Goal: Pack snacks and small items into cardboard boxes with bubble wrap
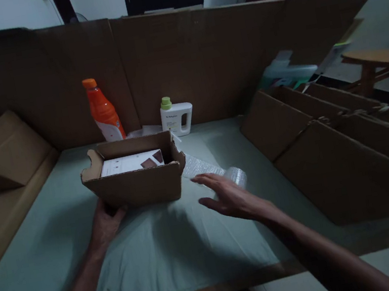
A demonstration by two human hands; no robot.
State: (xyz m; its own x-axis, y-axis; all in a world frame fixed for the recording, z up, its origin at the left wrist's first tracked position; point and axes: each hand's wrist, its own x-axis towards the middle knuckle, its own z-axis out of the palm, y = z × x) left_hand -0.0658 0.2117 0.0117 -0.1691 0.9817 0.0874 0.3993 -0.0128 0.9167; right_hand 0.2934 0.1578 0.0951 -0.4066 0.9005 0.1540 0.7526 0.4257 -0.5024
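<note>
An open-topped cardboard box is in the middle left, tilted with its left end raised off the cloth. Inside it lies a white box with dark brown patches printed at one end. My left hand grips the cardboard box from below at its left bottom corner; some of its fingers are hidden underneath. My right hand hovers to the right of the box, fingers apart and holding nothing. Just behind that hand, a partly unrolled strip of bubble wrap lies on the cloth, its rolled end near my knuckles.
An orange bottle and a white jug with a green cap stand at the back, before a tall cardboard wall. On the right is a divided cardboard carton with a teal spray bottle. Cardboard flaps rise at left.
</note>
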